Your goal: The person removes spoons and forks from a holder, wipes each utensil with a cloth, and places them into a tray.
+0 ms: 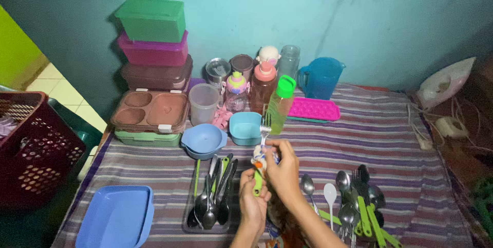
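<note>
My left hand (252,202) pinches the fork (261,151) by its green handle, upright just right of the clear cutlery tray (197,225), and my right hand (281,168) presses a small cloth (258,156) around its neck, so I'd judge short strokes toward the steel tines work best.

- Packages: none visible — the stacked lidded boxes and bottles at the back are plain reusable containers, not packaging.
- Labels: none can be made out on any item; surfaces are too small and dim to tell.
- Signs: none.
- Screens: none.
</note>
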